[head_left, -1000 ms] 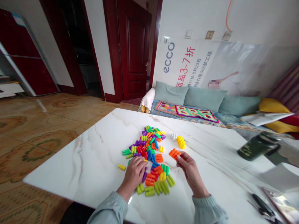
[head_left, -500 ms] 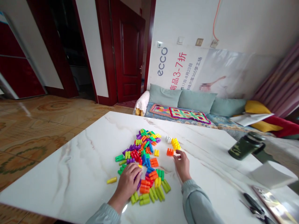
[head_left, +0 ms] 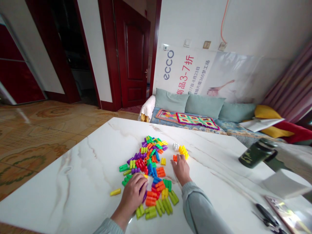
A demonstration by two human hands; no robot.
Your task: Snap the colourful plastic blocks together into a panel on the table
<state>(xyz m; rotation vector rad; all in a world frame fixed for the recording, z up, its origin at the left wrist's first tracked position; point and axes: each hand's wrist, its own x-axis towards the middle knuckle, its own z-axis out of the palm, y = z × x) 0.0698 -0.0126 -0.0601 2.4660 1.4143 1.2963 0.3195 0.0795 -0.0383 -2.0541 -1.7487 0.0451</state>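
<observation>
My right hand (head_left: 181, 169) is over a small orange toy block (head_left: 175, 158), with the thumb on the near side and the fingers covering its right part. Just beyond the fingertips lie a yellow knobbly block cluster (head_left: 183, 151) and a white ball-shaped cluster (head_left: 175, 147). My left hand (head_left: 135, 191) rests curled over the near-left part of the block pile, its fingers bent together. A purple piece (head_left: 145, 197) shows at its edge; whatever lies beneath the palm is hidden. Lime green blocks (head_left: 167, 206) lie close to that hand, and a yellow piece (head_left: 115, 192) lies to its left.
Many coloured blocks (head_left: 141, 164) spread across the middle of the white marbled table (head_left: 83, 182). On the right are a dark green mug (head_left: 255, 153), a white paper stack (head_left: 285, 183), black-handled scissors (head_left: 267, 214) and a phone-like object (head_left: 284, 209). A sofa (head_left: 170, 113) stands behind.
My right hand has moved left and slightly nearer, from beside the orange block to over it. My left hand stays almost in place over the pile. The view has shifted slightly.
</observation>
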